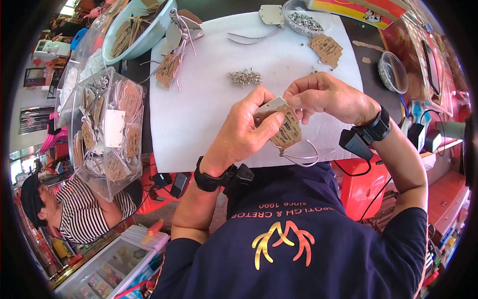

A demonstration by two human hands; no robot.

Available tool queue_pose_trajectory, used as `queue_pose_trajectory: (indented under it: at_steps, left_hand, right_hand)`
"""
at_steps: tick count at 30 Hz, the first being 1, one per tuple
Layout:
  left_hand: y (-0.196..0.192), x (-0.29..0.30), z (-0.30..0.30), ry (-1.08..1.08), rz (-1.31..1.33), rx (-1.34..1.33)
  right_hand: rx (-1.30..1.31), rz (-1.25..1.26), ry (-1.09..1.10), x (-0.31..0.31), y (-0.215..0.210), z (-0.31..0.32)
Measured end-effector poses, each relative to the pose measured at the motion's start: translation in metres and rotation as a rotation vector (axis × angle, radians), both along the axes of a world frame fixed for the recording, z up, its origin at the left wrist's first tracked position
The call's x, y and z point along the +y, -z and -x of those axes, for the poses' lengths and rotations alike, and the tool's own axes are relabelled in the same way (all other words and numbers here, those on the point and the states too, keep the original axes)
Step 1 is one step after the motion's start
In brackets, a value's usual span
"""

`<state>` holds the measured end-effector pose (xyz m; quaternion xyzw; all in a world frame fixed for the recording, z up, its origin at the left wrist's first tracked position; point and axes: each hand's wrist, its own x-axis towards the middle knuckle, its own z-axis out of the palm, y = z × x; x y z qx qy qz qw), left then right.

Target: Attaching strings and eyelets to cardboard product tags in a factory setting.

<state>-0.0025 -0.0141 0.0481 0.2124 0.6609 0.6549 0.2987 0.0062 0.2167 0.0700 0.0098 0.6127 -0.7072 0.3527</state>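
My left hand holds a small stack of brown and white cardboard tags over the near edge of the white mat. My right hand pinches the top of the same tags with thumb and fingertips. A loop of white cord hangs down from the tags. Small metal safety pins lie in a little heap on the mat just beyond my hands.
A clear bin of strung tags stands at the left, a pale green bowl of tags behind it. A bowl of pins, loose tags and another clear bowl lie far right. A person in a striped shirt sits lower left.
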Motion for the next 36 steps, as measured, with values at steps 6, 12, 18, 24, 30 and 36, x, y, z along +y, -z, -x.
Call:
queue_pose_trajectory:
  at_steps: [6, 12, 18, 24, 30, 36]
  left_hand:
    - [0.003, 0.002, 0.001, 0.004, 0.032, -0.031]
    - [0.008, 0.007, 0.002, -0.017, -0.012, -0.006]
    - [0.016, 0.011, 0.001, -0.04, 0.021, 0.06]
    - [0.02, 0.01, -0.004, -0.134, -0.006, 0.237]
    - [0.015, 0.001, -0.007, -0.085, 0.019, -0.066]
    - [0.018, 0.003, -0.005, 0.046, 0.061, -0.079]
  right_hand:
    - [0.214, -0.099, -0.041, 0.0, 0.003, -0.006]
    - [0.305, -0.178, 0.025, 0.001, 0.0, -0.011]
    - [0.319, -0.124, 0.086, 0.0, 0.004, -0.019]
    - [0.237, -0.059, 0.323, -0.015, 0.024, -0.038]
    - [0.195, 0.013, 0.352, -0.022, 0.038, -0.049]
    - [0.206, -0.059, 0.267, -0.011, 0.037, -0.05]
